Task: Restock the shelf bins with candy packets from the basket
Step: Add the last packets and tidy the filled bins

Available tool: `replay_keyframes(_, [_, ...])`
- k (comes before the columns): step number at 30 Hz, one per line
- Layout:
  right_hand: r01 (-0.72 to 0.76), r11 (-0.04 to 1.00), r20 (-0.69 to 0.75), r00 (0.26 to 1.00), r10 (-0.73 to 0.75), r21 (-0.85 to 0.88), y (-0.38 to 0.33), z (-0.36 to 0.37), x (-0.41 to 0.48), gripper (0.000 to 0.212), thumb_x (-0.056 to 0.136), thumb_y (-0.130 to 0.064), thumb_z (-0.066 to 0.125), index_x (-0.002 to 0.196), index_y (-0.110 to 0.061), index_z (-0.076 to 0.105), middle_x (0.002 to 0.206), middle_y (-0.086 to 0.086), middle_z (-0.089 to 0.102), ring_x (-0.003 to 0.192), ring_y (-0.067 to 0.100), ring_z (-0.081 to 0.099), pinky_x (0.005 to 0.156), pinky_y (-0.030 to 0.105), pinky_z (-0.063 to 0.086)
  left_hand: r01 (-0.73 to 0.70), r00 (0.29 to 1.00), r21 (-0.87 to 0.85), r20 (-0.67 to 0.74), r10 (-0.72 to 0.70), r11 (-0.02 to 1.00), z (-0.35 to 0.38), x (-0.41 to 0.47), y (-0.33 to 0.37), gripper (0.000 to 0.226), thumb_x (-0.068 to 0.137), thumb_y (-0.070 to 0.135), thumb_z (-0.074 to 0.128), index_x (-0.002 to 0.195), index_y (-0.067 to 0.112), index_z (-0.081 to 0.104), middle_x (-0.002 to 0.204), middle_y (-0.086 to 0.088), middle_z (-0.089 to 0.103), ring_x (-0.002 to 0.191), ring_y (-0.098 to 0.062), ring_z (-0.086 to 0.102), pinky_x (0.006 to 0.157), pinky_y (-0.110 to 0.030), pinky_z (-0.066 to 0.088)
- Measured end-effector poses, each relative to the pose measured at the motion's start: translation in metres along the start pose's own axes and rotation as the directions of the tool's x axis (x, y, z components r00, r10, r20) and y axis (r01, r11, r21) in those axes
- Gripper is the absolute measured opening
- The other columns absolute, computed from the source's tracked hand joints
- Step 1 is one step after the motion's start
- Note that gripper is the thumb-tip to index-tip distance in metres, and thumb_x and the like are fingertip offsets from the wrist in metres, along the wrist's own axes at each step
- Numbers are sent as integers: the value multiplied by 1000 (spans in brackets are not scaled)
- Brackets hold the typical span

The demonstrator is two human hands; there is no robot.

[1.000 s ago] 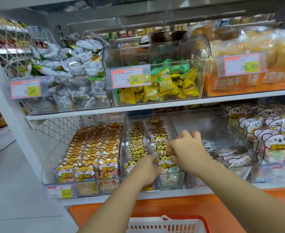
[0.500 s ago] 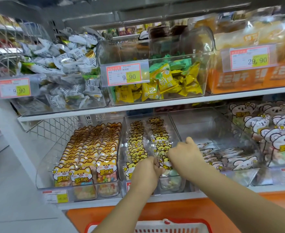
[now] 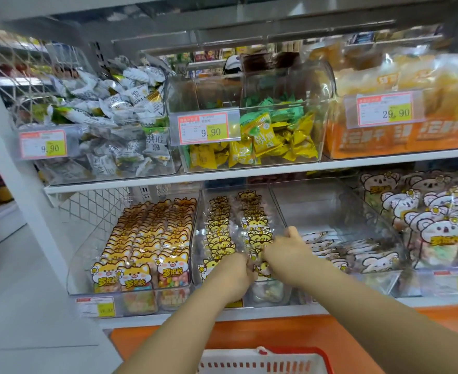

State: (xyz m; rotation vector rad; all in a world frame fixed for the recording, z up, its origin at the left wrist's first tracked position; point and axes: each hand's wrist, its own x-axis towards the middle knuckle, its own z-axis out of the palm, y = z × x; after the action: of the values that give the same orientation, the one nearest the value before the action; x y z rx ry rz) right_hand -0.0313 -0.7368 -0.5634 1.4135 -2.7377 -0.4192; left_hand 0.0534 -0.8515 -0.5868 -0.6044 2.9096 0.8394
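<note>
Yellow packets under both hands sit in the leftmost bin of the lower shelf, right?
Not the leftmost. In the head view the left hand and right hand grip yellow packets in the second bin from the left on the lower shelf; the leftmost bin holds orange packets.

The right hand (image 3: 287,249) has edged toward the left hand (image 3: 233,271); their fingers (image 3: 271,253) now meet, gripping the candy packet (image 3: 261,268).

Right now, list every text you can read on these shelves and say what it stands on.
"9.90": upper left price tag.
"9.90": upper middle price tag.
"29.90": upper right price tag.
"罗班长": front orange-cat candy packets.
Too blurred: lower left price tag, and the small print on every tag.
No print readable: yellow-cat candy packets.
</note>
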Motion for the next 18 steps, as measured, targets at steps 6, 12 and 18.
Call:
replay_keyframes(6, [28,884,-120,992,32,466,38,5,-16,31,103,-42,42,83,-30,63,80,-12,64,99,7,58,117,55,-5,-147,969,-2,-201,143,989,-16,-10,-2,41,91,26,70,130,28,59,118,9,68,108,-12,63,94,-31,51])
replay_keyframes(12, [-19,952,-116,992,57,306,38,1,14,17,99,-36,52,102,-33,68,100,-12,66,119,17,43,117,61,-2,-202,960,323,-121,252,924,-18,0,10,33,90,38,68,121,25,64,111,0,67,103,-23,63,86,-38,54])
replay_keyframes(18, [-95,992,17,995,94,77,28,-3,32,24,91,-37,67,107,-20,65,107,3,62,131,26,30,111,72,-11,-243,965,478,31,261,844,-16,10,9,36,94,35,63,126,19,64,115,-12,68,107,-34,63,86,-40,53])
